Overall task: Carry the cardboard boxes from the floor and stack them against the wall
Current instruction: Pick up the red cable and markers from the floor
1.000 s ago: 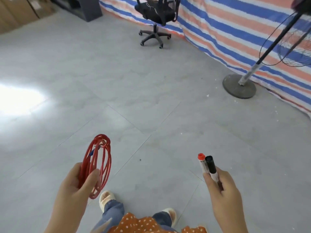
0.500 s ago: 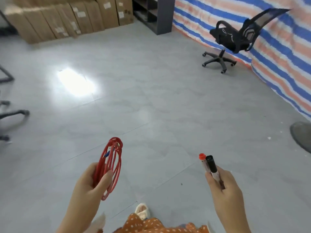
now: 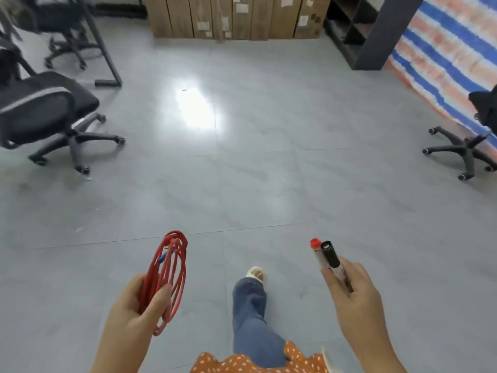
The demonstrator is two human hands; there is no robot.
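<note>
Two hands low in view, over grey floor tiles (image 3: pixel 269 146). Left hand (image 3: pixel 134 305) at 7 o'clock, fingers and thumb curled round a coil of red cord (image 3: pixel 168 275), coil standing upright above the fist, a speck of blue among the loops. Right hand (image 3: pixel 355 292) at 5 o'clock, fingers curled round two markers (image 3: pixel 326 258) held side by side and pointing up: one with a red cap, one with a black cap, touching along their length.

Between the hands, at 6 o'clock, one leg in blue jeans (image 3: pixel 252 313) stepping forward, foot in a pale slipper (image 3: pixel 256 274). Orange cloth with white dots (image 3: pixel 242 363) at the bottom edge.

Boxes (image 3: pixel 236 17) far off at 12 o'clock: tall brown cartons standing upright in a row, touching one another, white labels on their faces, tops cut off by the frame. Well apart from both hands.

Dark shelf unit (image 3: pixel 363 30) just beside the boxes at 1 o'clock. Striped blue, white and red tarp (image 3: pixel 451 49) along the wall at 2 o'clock. Black office chair (image 3: pixel 468 146) at 3 o'clock, only base and part of seat visible. Another black chair (image 3: pixel 40 111) at 9 o'clock, on castors. A third chair (image 3: pixel 64 47) and a black metal frame (image 3: pixel 105 49) at 11 o'clock. Bright patch of reflected light (image 3: pixel 197 109) on the tiles toward 12 o'clock.
</note>
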